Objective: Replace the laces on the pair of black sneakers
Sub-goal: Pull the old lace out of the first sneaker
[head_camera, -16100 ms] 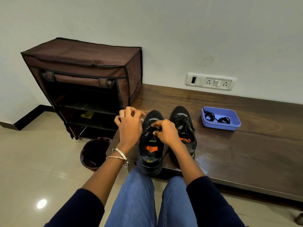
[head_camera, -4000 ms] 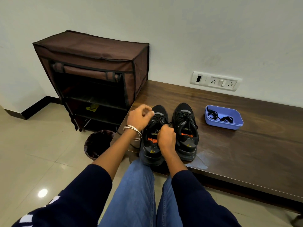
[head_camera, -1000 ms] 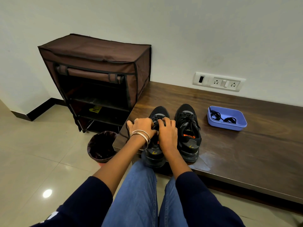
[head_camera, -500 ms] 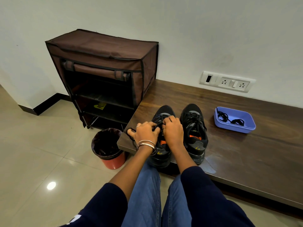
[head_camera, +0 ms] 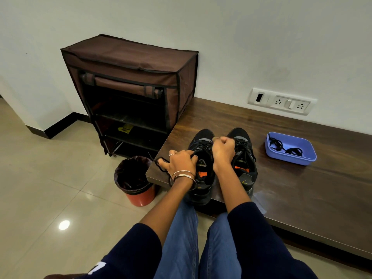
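Two black sneakers stand side by side near the front edge of the dark wooden surface (head_camera: pixel 271 178), toes toward the wall, and the work is on the left sneaker (head_camera: pixel 202 172); the right sneaker (head_camera: pixel 244 158) looks fully laced. The step in hand appears to be drawing the old lace (head_camera: pixel 161 167) out of the left sneaker's eyelets. To do it well, one hand should steady the shoe while the other pulls each crossing loose in turn, working from the collar toward the toe, rather than tugging the whole length, which would bind in the eyelets.

The left hand (head_camera: pixel 179 163) lies low at the sneaker's outer side, wrist bangles toward the camera, its fingers curled round a loop of lace that trails over the surface's corner. The right hand (head_camera: pixel 223 150) sits higher, over the laced throat, knuckles up in a tight fist; it seems to pinch lace there, though what it holds is hidden. Replacement laces (head_camera: pixel 285 148) wait coiled in the blue tray (head_camera: pixel 289 160), well apart to the right.
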Tool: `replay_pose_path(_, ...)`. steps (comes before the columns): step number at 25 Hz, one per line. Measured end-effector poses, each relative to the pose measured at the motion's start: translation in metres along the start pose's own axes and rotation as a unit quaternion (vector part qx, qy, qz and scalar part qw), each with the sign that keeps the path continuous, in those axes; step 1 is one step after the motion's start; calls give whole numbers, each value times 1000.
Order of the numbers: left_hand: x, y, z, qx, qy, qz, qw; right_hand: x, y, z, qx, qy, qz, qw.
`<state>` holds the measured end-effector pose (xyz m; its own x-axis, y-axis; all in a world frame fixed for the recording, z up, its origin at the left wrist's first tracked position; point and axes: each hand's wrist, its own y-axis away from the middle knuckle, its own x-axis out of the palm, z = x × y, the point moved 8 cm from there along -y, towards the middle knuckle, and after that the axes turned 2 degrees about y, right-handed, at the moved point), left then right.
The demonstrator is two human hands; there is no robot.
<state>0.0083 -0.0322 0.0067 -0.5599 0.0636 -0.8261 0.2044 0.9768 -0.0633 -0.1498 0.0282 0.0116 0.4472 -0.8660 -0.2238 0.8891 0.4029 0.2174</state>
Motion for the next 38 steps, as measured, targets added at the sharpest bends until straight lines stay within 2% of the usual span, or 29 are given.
replay_pose_path(1, -3, 2, -2, 4, -1, -1, 1000, 5, 2, 18, -101, 146, 21, 984)
replay_pose_path(2, -6, 4, -4, 8, -5, -4, 1000, 16, 9, 29, -191, 307, 49, 931)
replay_pose_path(3, -8, 5, -5, 10, -9, -4, 1000, 26, 20, 34, -258, 437, 69, 859)
replay_pose_path(4, -8, 5, -6, 11, -11, 0, 1000, 33, 29, 36, -294, 523, 80, 796)
replay_pose_path(5, -6, 4, -5, 10, -7, 4, 1000, 37, 34, 34, -318, 568, 78, 755)
replay_pose_path(7, -2, 4, -1, 2, 3, -2, 1000, 37, 36, 32, -340, 603, 63, 719)
replay_pose_path(8, -2, 4, 1, -1, 5, -6, 1000, 35, 35, 32, -345, 589, 61, 728)
replay_pose_path(9, -2, 4, 2, -2, 5, -11, 1000, 31, 31, 31, -331, 546, 63, 767)
replay_pose_path(10, 0, 4, 2, -1, 5, -13, 1000, 22, 25, 28, -292, 466, 71, 832)
replay_pose_path(11, 0, 4, 2, -2, 5, -13, 1000, 12, 17, 23, -227, 325, 89, 914)
replay_pose_path(12, 0, 4, 2, -3, 6, -12, 1000, 2, 12, 18, -157, 140, 99, 973)
replay_pose_path(13, -1, 3, 2, -4, 6, -12, 1000, -8, 7, 11, -98, -29, 84, 991)
replay_pose_path(14, 0, 3, 3, -5, 6, -11, 1000, -18, 5, 7, -64, -130, 50, 988)
replay_pose_path(15, 1, 2, 4, -6, 6, -9, 1000, -28, 5, 7, -55, -147, 12, 988)
replay_pose_path(17, 1, 3, 3, -7, 9, -6, 1000, -38, 6, 16, -91, 16, -54, 994)
replay_pose_path(18, 1, 4, 2, -7, 10, -4, 1000, -35, 9, 25, -134, 140, -63, 979)
replay_pose_path(19, 0, 4, 1, -6, 11, -2, 1000, -24, 14, 36, -197, 256, -40, 945)
replay_pose_path(20, 0, 4, 1, -6, 11, -1, 1000, -8, 22, 43, -258, 360, 2, 896)
replay_pose_path(22, -1, 4, 1, -5, 16, 5, 1000, 25, 37, 39, -330, 528, 76, 779)
replay_pose_path(23, 0, 5, 1, -4, 21, 11, 1000, 34, 39, 32, -341, 572, 85, 741)
replay_pose_path(24, 2, 4, 1, -4, 27, 15, 1000, 36, 39, 29, -347, 583, 81, 730)
replay_pose_path(25, 2, 4, 1, -3, 29, 15, 999, 34, 38, 29, -346, 560, 74, 749)
replay_pose_path(29, 1, 3, 1, -2, 26, 0, 1000, -5, 20, 31, -214, 264, 69, 938)
replay_pose_path(31, 0, 3, 1, -3, 16, -7, 1000, -24, 12, 33, -168, 76, 56, 981)
replay_pose_path(32, 0, 4, 1, -3, 7, -9, 1000, -30, 12, 34, -159, 32, 39, 986)
replay_pose_path(33, -1, 4, 1, 1, -5, -12, 1000, -32, 13, 36, -156, 41, 16, 987)
replay_pose_path(34, -1, 5, 0, 6, -17, -14, 1000, -34, 15, 38, -158, 105, -19, 982)
replay_pose_path(36, -2, 5, -3, 16, -33, -18, 999, -29, 21, 46, -205, 306, -55, 928)
replay_pose_path(38, -4, 6, -5, 24, -35, -23, 999, -2, 30, 50, -292, 444, -4, 847)
